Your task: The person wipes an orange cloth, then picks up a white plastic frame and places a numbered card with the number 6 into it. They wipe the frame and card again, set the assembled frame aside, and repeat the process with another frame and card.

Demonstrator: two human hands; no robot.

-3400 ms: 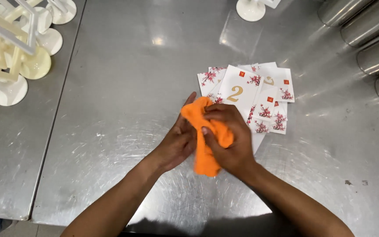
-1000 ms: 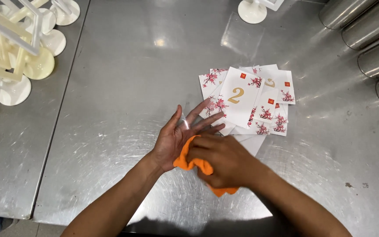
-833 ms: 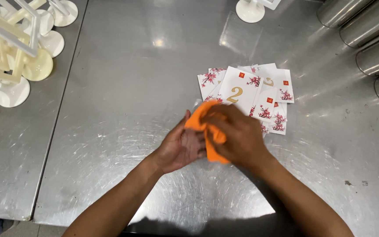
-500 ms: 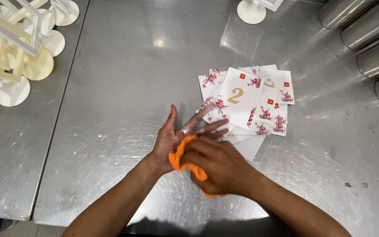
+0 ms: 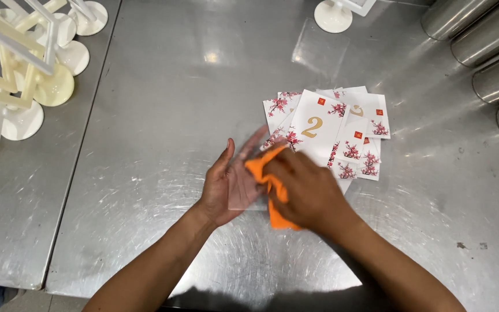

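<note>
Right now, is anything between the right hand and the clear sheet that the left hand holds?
Yes. An orange cloth lies between the right hand and the clear sheet, which rests on the open left hand. Nothing else intervenes.

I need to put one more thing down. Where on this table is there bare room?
Free: the steel table between the cream stands and the cards; also right of the cards, below the steel cylinders. Crowded: around the left hand, right hand and orange cloth.

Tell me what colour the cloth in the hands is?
Orange; the cloth shows best in the head view, under the right hand.
</note>
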